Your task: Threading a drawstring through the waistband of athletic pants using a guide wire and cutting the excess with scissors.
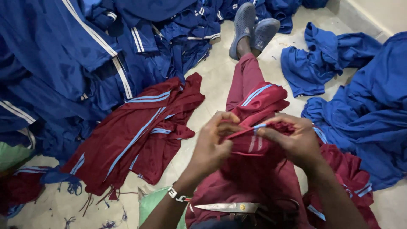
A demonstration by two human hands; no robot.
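My left hand (214,142) and my right hand (292,140) both pinch a maroon garment with light-blue stripes (260,101) that lies across my lap. The fingers of both hands grip a folded edge of it, pulled taut between them at chest height. My left wrist wears a beaded bracelet (176,194). A pair of large metal scissors (227,207) rests on my lap just below the hands, touched by neither hand.
A second maroon striped garment (140,135) lies on the floor to the left. Heaps of blue striped clothing (76,63) fill the left and top, and more blue cloth (364,110) lies at the right. My outstretched legs end in grey clogs (252,25).
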